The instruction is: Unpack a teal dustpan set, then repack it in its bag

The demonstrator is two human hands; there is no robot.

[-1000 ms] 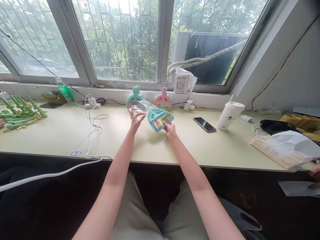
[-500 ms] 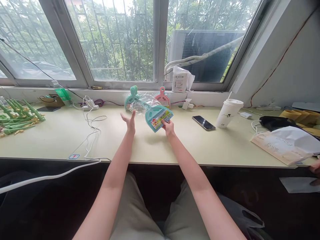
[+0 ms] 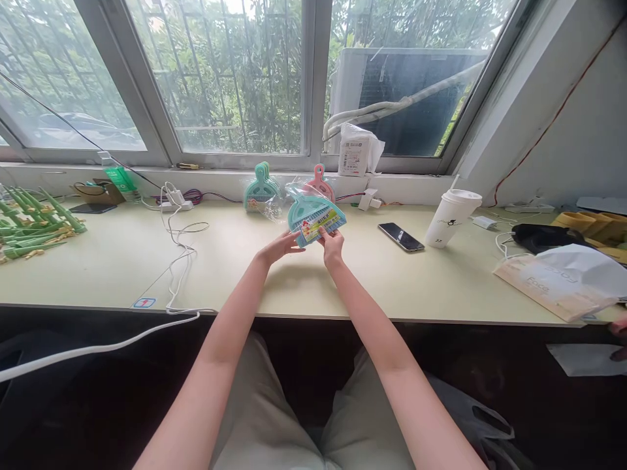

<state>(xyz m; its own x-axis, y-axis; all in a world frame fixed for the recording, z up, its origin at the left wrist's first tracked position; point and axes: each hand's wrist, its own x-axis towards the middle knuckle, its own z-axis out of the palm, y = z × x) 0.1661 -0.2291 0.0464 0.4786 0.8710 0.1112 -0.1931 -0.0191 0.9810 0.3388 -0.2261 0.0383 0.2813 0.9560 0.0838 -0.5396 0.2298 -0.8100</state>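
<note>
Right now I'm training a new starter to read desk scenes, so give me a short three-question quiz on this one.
1. True or false: both hands touch the teal plastic mini dustpan set in its clear wrapper.
2. Which lies nearer the white lidded paper cup: A, the black smartphone; B, the green plastic sticks?
3. What colour is the dustpan set leaning at the window sill behind the held one?

Key: 1 true, left hand and right hand; 2 A; 3 pink.

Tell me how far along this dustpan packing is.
Done: one green bagged dustpan set leans at the window ledge. In hand: both hands, left hand and right hand, hold a teal bagged set. Left: the pink set behind; whether it is bagged is unclear.
</note>
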